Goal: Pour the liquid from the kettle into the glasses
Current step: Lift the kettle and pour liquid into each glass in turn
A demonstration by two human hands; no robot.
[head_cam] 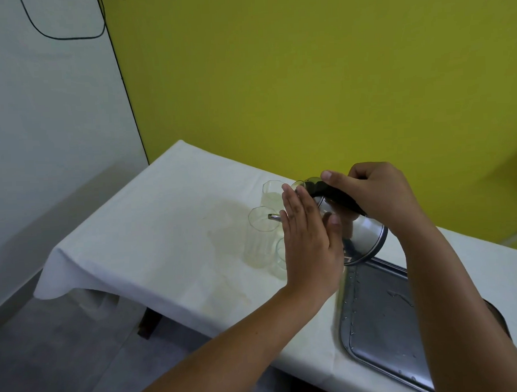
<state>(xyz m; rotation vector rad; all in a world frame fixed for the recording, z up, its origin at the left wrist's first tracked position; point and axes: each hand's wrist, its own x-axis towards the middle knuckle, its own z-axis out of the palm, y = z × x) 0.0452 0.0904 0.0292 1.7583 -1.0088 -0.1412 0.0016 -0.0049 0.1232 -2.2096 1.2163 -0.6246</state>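
Note:
A steel kettle (364, 235) with a black handle is tipped steeply to the left, its spout (273, 216) over the rim of a clear glass (260, 234). My right hand (375, 196) is closed around the handle. My left hand (308, 241) lies flat with straight fingers against the kettle's lid side. A second glass (270, 195) stands behind, and part of a third glass (280, 255) shows near my left hand. The glasses hold pale liquid.
A white cloth covers the table (163, 223), with a faint yellowish stain left of the glasses. A wet steel tray (378, 324) lies at the right, under the kettle's base. The yellow wall runs behind; the table's left edge drops to the floor.

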